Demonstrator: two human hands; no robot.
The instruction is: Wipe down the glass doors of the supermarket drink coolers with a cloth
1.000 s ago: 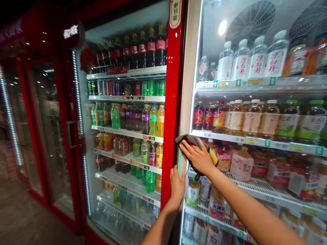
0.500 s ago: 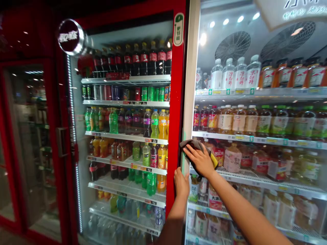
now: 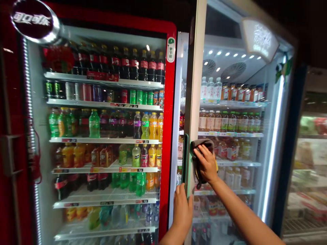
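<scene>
A glass fridge door with a pale frame stands swung out from its cabinet, a long dark green handle on its edge. My left hand grips the door's edge at the lower end of that handle, fingers pointing up. Higher up and to the right, my right hand presses a dark grey cloth against the door frame. The cloth is bunched under the fingers, with a yellow part by the palm and a dark end hanging down. Its side against the frame is hidden.
To the left stands a red-framed drinks fridge with shelves of bottles and cans and a round sign. Bottled drinks show through the glass of the door. Another lit display case is at the far right.
The door has swung outward, opening a gap beside the red fridge where the cabinet's inside shows. Both hands have moved with it, the cloth still against its frame. The view has shifted.
</scene>
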